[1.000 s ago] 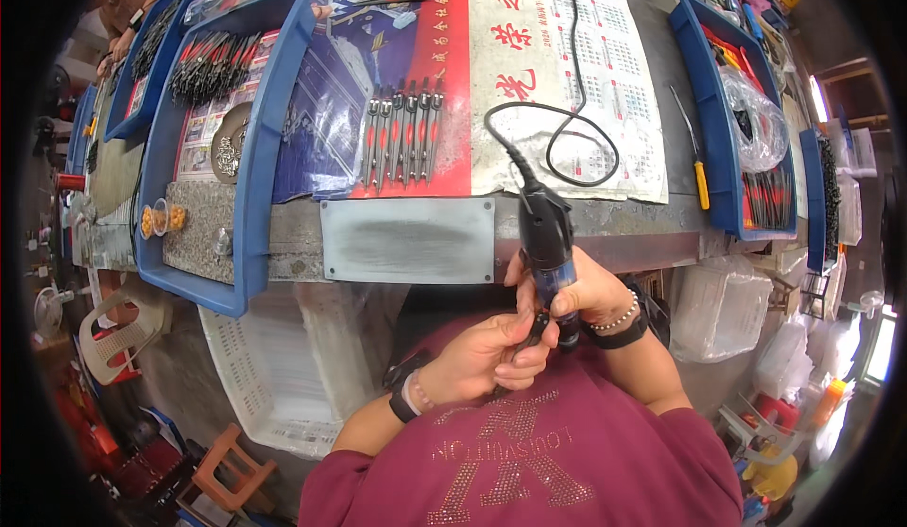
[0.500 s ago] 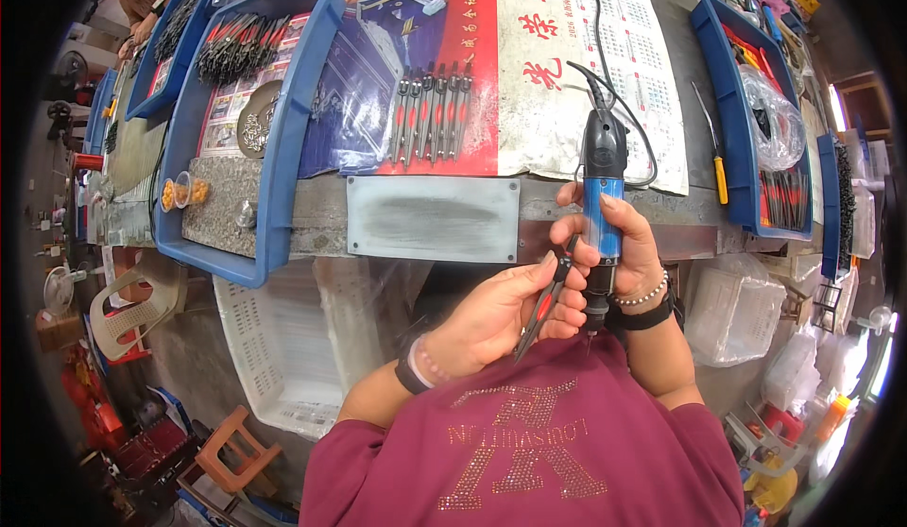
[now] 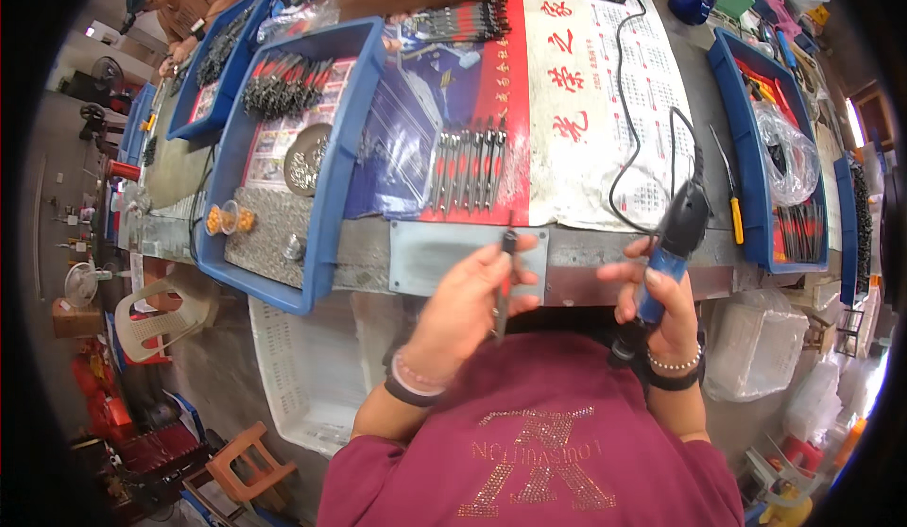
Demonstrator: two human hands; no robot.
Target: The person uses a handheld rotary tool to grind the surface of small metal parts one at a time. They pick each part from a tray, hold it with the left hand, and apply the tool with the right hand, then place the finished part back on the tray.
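Note:
Between the thumb and fingers of my left hand (image 3: 452,308) is a slim black-and-red drawing compass (image 3: 504,293), upright in front of the pale metal plate (image 3: 416,261) at the bench edge. My right hand (image 3: 673,324) is wrapped round a blue-and-black electric screwdriver (image 3: 682,220), its corded end tilted up and to the right and its bit end low by my wrist. Two of that hand's fingers point away from the grip. Beyond my left hand, a row of similar compasses (image 3: 470,168) lies on the red and blue poster.
A blue tray (image 3: 326,244) on the left holds piled compasses, a dish of small metal parts (image 3: 304,159) and small cups (image 3: 230,219). On the right are a yellow-handled screwdriver (image 3: 737,220) and another blue tray (image 3: 746,196). A co-worker (image 3: 194,3) sits far left.
My hands have moved apart: the left, with the compass, went left and up; the right swung the electric screwdriver right and tilted it. The view has shifted, showing more of the far bench.

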